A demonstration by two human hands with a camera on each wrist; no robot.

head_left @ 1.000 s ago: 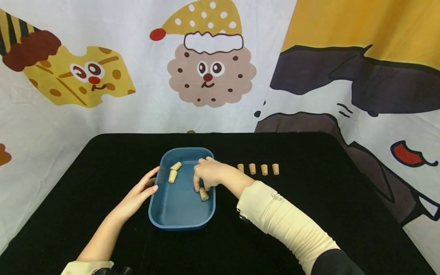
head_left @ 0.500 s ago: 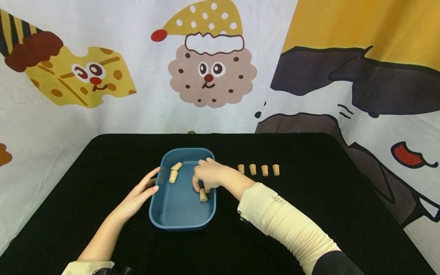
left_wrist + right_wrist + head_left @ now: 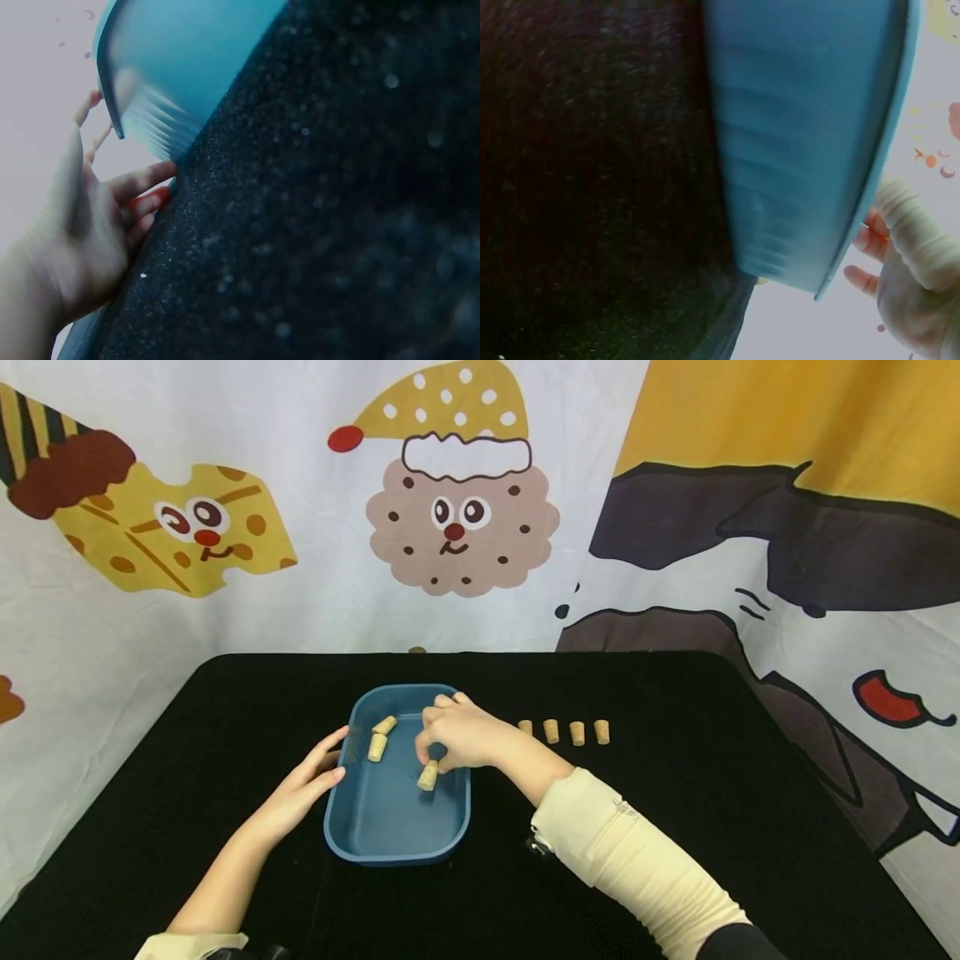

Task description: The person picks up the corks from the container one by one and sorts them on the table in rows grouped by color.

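A blue rectangular tray (image 3: pixel 356 827) stands on the black table. Inside it, my right hand (image 3: pixel 461 731) pinches a cork stopper (image 3: pixel 427 776) between thumb and fingers, just over the tray floor. Two more corks, one tilted (image 3: pixel 385 725) and one below it (image 3: pixel 377 747), lie by the tray's left wall. My left hand (image 3: pixel 300 785) rests with extended fingers against the tray's left side; the left wrist view shows those fingers (image 3: pixel 142 181) at its ribbed outer wall. In the right wrist view the tray wall (image 3: pixel 795 150) hides the cork, and only part of the right hand (image 3: pixel 907 292) shows.
Right of the tray, several corks stand in a row on the black table (image 3: pixel 675 827), among them a cork (image 3: pixel 577 733) and the rightmost cork (image 3: pixel 602 732). My right forearm partly covers the leftmost one (image 3: pixel 526 727). A printed curtain (image 3: pixel 300 618) hangs behind the table.
My right hand has taken the cork up from near the tray's right side and shifted it slightly left and toward the back. The left hand and the other corks have stayed in place.
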